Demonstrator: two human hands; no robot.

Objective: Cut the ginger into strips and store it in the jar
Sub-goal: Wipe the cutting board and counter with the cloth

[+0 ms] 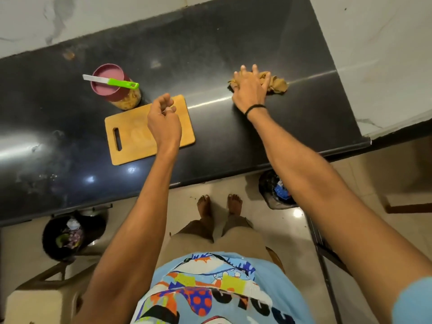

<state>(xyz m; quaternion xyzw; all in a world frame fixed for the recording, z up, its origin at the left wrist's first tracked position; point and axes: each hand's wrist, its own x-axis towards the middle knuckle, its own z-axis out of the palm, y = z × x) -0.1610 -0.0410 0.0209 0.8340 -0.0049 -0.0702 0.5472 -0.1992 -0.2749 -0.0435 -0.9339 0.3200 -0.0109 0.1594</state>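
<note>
A clear jar (128,100) with yellowish strips inside stands on the black counter (233,43), closed by a maroon lid (102,90). A knife (112,81) with a green handle lies flat across that lid. Just in front of the jar lies a bare wooden cutting board (131,136). My left hand (163,120) hovers over the board's right part, fingers loosely curled, holding nothing that I can see. My right hand (249,90) presses down on a crumpled brown cloth (278,84) on the counter to the right, fingers spread over it.
White walls border the counter at the back and on the right. On the floor below the counter's edge stand a black bin (67,237) with scraps on the left and another (275,190) near my right arm. A beige stool (35,300) sits at the lower left.
</note>
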